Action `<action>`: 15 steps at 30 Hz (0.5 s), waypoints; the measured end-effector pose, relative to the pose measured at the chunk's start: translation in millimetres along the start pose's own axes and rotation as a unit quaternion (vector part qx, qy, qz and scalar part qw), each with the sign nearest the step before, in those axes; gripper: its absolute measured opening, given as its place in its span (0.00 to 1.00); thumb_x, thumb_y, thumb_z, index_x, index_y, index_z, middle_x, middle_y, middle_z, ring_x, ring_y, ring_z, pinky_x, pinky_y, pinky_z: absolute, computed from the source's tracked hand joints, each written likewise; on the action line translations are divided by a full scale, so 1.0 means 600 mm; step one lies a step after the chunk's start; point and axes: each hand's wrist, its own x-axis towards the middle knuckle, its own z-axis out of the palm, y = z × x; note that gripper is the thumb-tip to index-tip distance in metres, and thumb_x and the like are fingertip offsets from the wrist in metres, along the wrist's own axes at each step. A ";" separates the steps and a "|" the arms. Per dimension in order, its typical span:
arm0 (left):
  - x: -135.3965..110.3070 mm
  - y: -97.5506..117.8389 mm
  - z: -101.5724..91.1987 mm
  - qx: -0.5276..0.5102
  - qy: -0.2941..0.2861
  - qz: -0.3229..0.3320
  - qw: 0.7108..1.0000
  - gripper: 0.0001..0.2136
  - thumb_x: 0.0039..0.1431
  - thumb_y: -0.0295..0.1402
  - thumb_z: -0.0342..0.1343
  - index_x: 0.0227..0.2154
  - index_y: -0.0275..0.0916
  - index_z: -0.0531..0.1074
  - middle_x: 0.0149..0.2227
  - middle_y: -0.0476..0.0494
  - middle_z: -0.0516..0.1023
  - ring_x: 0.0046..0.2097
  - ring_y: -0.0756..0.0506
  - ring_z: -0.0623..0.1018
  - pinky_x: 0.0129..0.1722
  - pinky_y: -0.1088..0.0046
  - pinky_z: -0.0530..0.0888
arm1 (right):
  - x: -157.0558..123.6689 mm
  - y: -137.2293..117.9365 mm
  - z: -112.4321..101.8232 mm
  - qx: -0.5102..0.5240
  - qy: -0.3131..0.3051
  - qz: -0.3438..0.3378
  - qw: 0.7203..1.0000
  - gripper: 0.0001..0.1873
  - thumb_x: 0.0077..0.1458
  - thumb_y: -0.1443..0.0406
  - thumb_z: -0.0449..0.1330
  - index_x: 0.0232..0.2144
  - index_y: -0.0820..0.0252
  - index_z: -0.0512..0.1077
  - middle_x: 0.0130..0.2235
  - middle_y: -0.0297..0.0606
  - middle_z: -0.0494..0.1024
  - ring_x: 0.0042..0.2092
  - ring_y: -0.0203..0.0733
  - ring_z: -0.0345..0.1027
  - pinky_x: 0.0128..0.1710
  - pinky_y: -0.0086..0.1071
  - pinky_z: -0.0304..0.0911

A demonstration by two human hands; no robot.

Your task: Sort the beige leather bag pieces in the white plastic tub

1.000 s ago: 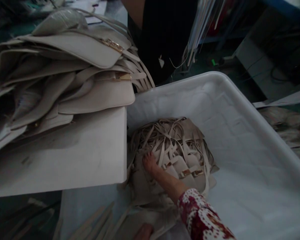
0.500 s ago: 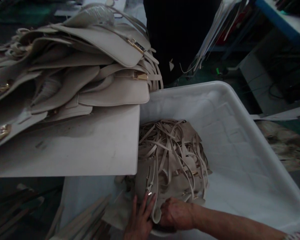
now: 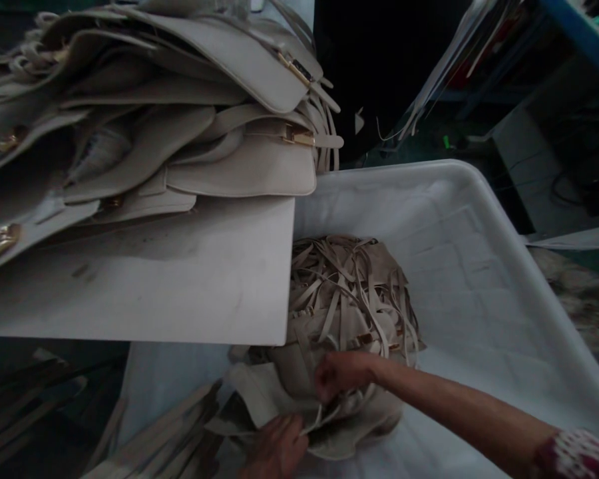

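At the lower middle of the frame, both hands worked a bundle of beige pieces (image 3: 329, 319) lying in a white tub (image 3: 479, 206).
The right hand (image 3: 337, 376) had its fingers pinched shut on a flap (image 3: 264, 399) at the bundle's near edge. The left hand (image 3: 274, 449) touched the same flap, its grip too dark to tell. Loose straps (image 3: 349, 279) lay tangled on top and might have snagged on a pull, dragging other pieces, or caught the overhanging white board (image 3: 190, 279).

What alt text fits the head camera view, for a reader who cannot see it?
The right hand grips and the left hand touches a heap of beige bags and straps inside a white plastic tub. Beside it, more beige bags with gold clasps are stacked on a white board.
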 end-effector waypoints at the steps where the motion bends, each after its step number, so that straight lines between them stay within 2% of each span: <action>1: -0.006 0.005 0.010 0.004 0.002 -0.010 1.000 0.11 0.51 0.23 0.48 0.32 0.44 0.71 0.31 0.47 0.73 0.34 0.47 0.72 0.38 0.72 0.69 | 0.026 0.011 -0.001 0.007 0.036 0.042 0.998 0.09 0.50 0.68 0.57 0.35 0.60 0.74 0.30 0.30 0.77 0.32 0.32 0.69 0.30 0.20 0.60; 3: -0.011 0.013 0.015 -0.020 0.006 -0.035 0.999 0.20 0.49 0.21 0.45 0.43 0.47 0.68 0.38 0.46 0.75 0.38 0.46 0.74 0.41 0.71 0.69 | 0.083 0.032 0.004 -0.028 0.125 0.124 0.984 0.15 0.53 0.69 0.51 0.43 0.69 0.69 0.40 0.43 0.75 0.42 0.39 0.68 0.40 0.27 0.61; 4: -0.010 0.015 0.011 -0.049 0.007 -0.051 0.997 0.25 0.49 0.20 0.44 0.49 0.49 0.64 0.43 0.45 0.74 0.42 0.45 0.74 0.43 0.71 0.69 | 0.109 0.041 0.009 -0.049 0.159 0.162 0.973 0.18 0.53 0.71 0.50 0.46 0.75 0.66 0.45 0.51 0.72 0.46 0.44 0.65 0.45 0.33 0.60; 5: -0.007 0.015 0.003 -0.086 0.007 -0.074 0.994 0.29 0.49 0.19 0.42 0.54 0.49 0.59 0.48 0.45 0.72 0.46 0.45 0.73 0.46 0.72 0.68 | 0.132 0.048 0.015 -0.068 0.181 0.194 0.962 0.19 0.52 0.73 0.50 0.47 0.78 0.64 0.47 0.58 0.69 0.49 0.50 0.63 0.47 0.39 0.58; 7: 0.005 0.015 -0.017 -0.155 0.002 -0.152 0.976 0.32 0.49 0.19 0.40 0.59 0.45 0.49 0.53 0.43 0.68 0.50 0.46 0.71 0.48 0.72 0.67 | 0.161 0.059 0.027 -0.100 0.206 0.232 0.945 0.21 0.51 0.75 0.49 0.49 0.79 0.62 0.49 0.64 0.65 0.52 0.56 0.59 0.49 0.48 0.55; 8: 0.011 0.015 -0.028 -0.174 -0.008 -0.203 0.964 0.32 0.50 0.19 0.39 0.60 0.43 0.47 0.53 0.41 0.68 0.50 0.46 0.71 0.48 0.72 0.68 | 0.167 0.062 0.030 -0.113 0.214 0.241 0.940 0.21 0.51 0.75 0.48 0.49 0.79 0.62 0.49 0.65 0.65 0.52 0.57 0.58 0.49 0.51 0.54; 10: 0.025 0.018 -0.044 -0.180 -0.035 -0.277 0.943 0.29 0.50 0.20 0.40 0.57 0.39 0.53 0.52 0.39 0.69 0.51 0.46 0.71 0.49 0.70 0.67 | 0.166 0.064 0.030 -0.134 0.215 0.238 0.938 0.19 0.52 0.74 0.47 0.46 0.77 0.65 0.48 0.64 0.66 0.51 0.58 0.58 0.48 0.52 0.54; 12: 0.036 0.022 -0.054 -0.179 -0.074 -0.296 0.936 0.25 0.47 0.19 0.42 0.50 0.40 0.64 0.53 0.39 0.68 0.50 0.46 0.71 0.49 0.69 0.68 | 0.149 0.057 0.028 -0.152 0.193 0.205 0.948 0.15 0.52 0.73 0.47 0.39 0.73 0.70 0.47 0.60 0.68 0.50 0.57 0.59 0.47 0.49 0.56; 15: 0.046 0.024 -0.061 -0.164 -0.081 -0.285 0.941 0.17 0.43 0.18 0.44 0.35 0.37 0.71 0.61 0.38 0.53 0.53 0.44 0.68 0.49 0.68 0.67 | 0.099 0.023 0.046 -0.165 0.132 0.120 0.970 0.12 0.49 0.72 0.51 0.33 0.65 0.73 0.42 0.48 0.74 0.42 0.47 0.68 0.39 0.37 0.63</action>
